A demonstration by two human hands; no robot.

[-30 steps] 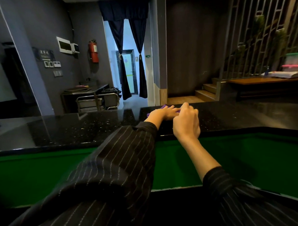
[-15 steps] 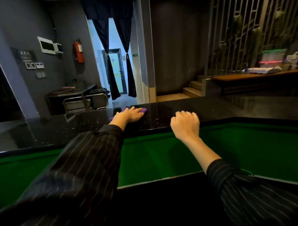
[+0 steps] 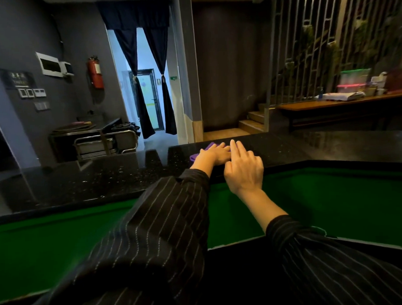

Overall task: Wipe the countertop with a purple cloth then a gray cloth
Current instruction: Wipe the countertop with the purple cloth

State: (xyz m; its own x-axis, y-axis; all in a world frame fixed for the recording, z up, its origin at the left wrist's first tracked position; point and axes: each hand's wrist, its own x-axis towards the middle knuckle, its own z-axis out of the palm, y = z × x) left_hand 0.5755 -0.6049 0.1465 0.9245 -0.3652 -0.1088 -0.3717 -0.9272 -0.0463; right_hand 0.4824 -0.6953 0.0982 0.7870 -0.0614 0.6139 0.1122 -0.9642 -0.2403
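Half a second earlier the two hands were well apart on the black countertop [image 3: 105, 176]. Now they are side by side. The left hand [image 3: 215, 154] has slid to the right with the purple cloth [image 3: 194, 156] and lies just beside the right hand [image 3: 244, 171], touching or nearly touching it. The right hand was resting at the counter's near edge with its fingers bent over. Now two of its fingers reach forward over the stone next to the left hand.

There is one purple cloth. It lies on the countertop near its far edge, under the left hand, with only its left and far edges showing. The left hand lies flat on it, palm down with straight fingers, pressing rather than gripping. The right hand holds nothing; two fingers are stretched out and the others are loosely bent.

Two hands are in view, each at the end of a dark pinstriped sleeve [image 3: 163, 222]. Below the single countertop is one green surface [image 3: 334, 204]. Beyond it, one red fire extinguisher [image 3: 96, 74] hangs on the grey wall. Two dark curtains [image 3: 143, 104] frame a bright doorway. One metal cart [image 3: 99, 140] stands at the left, and one wooden counter [image 3: 330, 103] at the right.
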